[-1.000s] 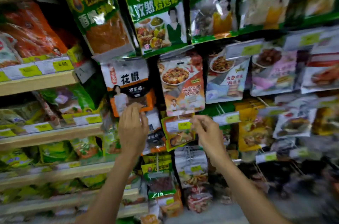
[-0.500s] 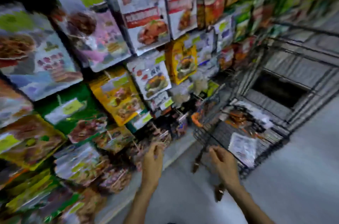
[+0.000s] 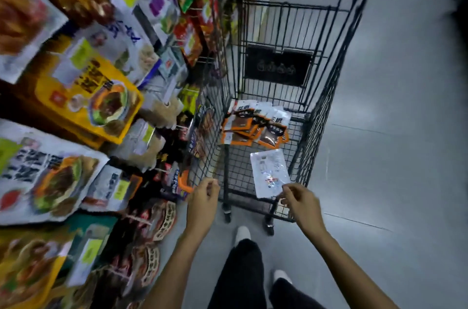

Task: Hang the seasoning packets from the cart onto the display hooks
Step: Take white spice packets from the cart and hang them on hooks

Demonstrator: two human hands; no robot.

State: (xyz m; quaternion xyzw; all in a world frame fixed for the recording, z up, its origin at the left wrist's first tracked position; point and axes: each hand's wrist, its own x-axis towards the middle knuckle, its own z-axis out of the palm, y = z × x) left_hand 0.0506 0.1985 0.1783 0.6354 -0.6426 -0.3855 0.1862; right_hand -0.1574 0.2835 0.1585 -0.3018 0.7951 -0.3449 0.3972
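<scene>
A black wire cart stands in the aisle ahead of me. On its floor lies a pile of orange-and-white seasoning packets, and closer to me a single white packet lies face down. My left hand hangs by the cart's near left corner with loosely curled fingers and holds nothing. My right hand hovers over the cart's near edge, its fingertips beside the white packet's lower corner, with nothing seen in its grip. The display hooks with hanging packets fill the left side.
Hanging on the display are a yellow packet, a large white packet and several more, blurred. Grey floor lies to the right of the cart. My legs and white shoes are below, close to the cart's wheels.
My view has swung from the display down and right to the cart. Both hands left the hung packets and dropped towards the cart's near edge, holding nothing.
</scene>
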